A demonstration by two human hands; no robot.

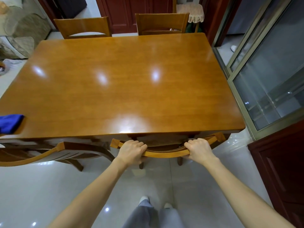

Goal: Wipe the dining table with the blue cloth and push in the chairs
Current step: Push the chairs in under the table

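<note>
I see the left hand (131, 149) and right hand (198, 150) both grasping the top rail of the chair (164, 154) at 6 o'clock. The blue cloth (9, 123) lies on the table (115, 83) at 9 o'clock.

table (115, 83): glossy brown wood.
cloth (9, 123): blue, near left table edge.
near right chair (164, 154): tucked under.
near left chair (32, 157): askew.
far chairs (83, 26) (162, 22): backs at far edge.
</note>
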